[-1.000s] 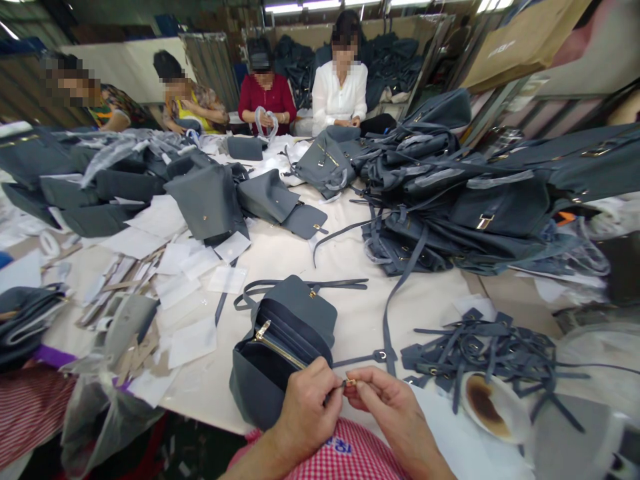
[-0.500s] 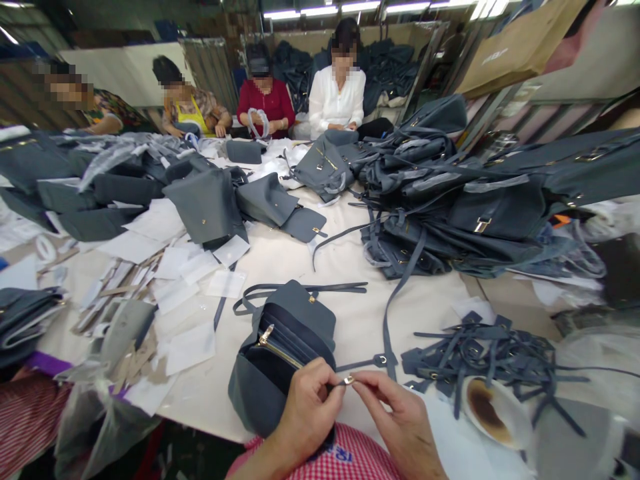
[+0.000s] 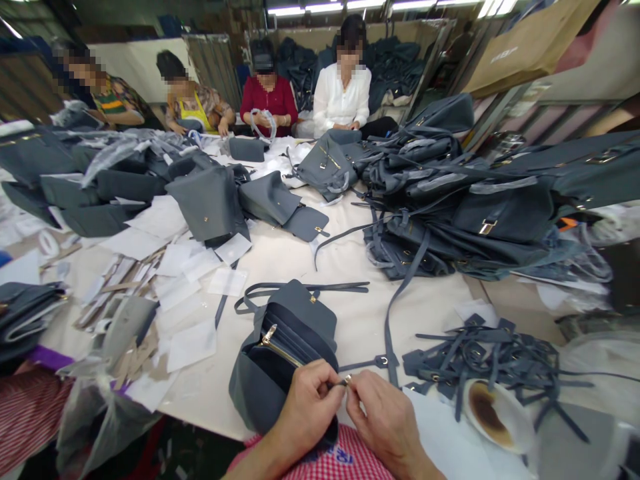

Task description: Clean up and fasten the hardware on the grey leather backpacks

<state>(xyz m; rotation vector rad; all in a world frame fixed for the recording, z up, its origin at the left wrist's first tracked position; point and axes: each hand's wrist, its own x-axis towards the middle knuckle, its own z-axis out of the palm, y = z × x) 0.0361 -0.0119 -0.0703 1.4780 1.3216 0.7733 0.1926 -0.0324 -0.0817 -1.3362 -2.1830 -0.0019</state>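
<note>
At the near edge of the cream-covered work table (image 3: 350,313), both hands meet just above a red-and-white checked garment (image 3: 350,460). The left hand (image 3: 310,408) is curled almost closed, thumb and forefinger pinched on a small gold metal fitting (image 3: 347,380). The right hand (image 3: 386,420) is curled in the same way, and its fingertips grip the same fitting from the other side, so the two hands touch there. What the fitting is fastened to cannot be made out.

Just beside and partly under the left hand lies an open grey leather handbag with a gold zip (image 3: 273,373), its mouth facing the person. A thin grey strap with a gold buckle (image 3: 381,361) lies on the table just beyond the right hand. To the right sit a loose pile of short grey straps (image 3: 480,357) and a white cup stained brown inside (image 3: 493,413). White paper sheets (image 3: 193,343) lie scattered to the left. A tall heap of grey bags (image 3: 465,200) fills the right side, and four seated people (image 3: 343,93) work at the far end.
</note>
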